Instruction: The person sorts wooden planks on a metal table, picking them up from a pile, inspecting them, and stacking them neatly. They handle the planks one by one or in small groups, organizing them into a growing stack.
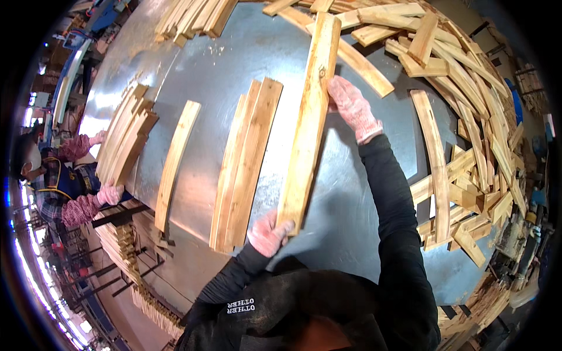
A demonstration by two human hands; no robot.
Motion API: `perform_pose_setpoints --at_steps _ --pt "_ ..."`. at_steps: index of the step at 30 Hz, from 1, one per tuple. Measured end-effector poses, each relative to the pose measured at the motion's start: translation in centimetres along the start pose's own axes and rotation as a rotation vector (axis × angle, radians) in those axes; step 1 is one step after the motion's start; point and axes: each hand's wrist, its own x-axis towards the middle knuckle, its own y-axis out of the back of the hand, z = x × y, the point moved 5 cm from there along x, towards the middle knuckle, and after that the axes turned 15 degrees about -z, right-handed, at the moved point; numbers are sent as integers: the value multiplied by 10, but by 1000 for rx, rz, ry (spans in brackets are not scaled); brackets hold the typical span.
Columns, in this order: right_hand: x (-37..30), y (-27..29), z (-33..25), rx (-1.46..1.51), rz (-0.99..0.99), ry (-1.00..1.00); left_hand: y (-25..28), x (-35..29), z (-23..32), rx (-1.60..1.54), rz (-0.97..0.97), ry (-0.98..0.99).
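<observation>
A long pale wooden board (309,126) slants over the metal table in front of me, a dark knot near its far end. My left hand (267,235), in a pinkish work glove, is closed round its near end, with the thumb on top. Farther up, my gloved right hand (355,109) holds the board by its right edge; some of those fingers are hidden behind the wood. Just left of the held board, a few boards (249,169) lie side by side. A single board (177,164) rests farther left, and another board (432,158) lies to the right.
Loose wooden pieces (468,88) form a big heap along the table's far right side. Another bundle (196,17) lies at the far edge. On the left, a co-worker (70,175) in similar gloves handles a stack of boards (126,137). More boards (120,251) are stacked below the table's left edge.
</observation>
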Motion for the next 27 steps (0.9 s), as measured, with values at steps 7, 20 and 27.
perform_pose_setpoints --at_steps 7,20,27 --pt "-26 122 71 -783 411 -340 107 229 246 785 157 -75" --pt "-4 111 64 -1236 21 -544 151 18 -29 1085 630 560" --pt "-136 -14 97 829 -405 -146 115 -14 -12 1312 710 530"
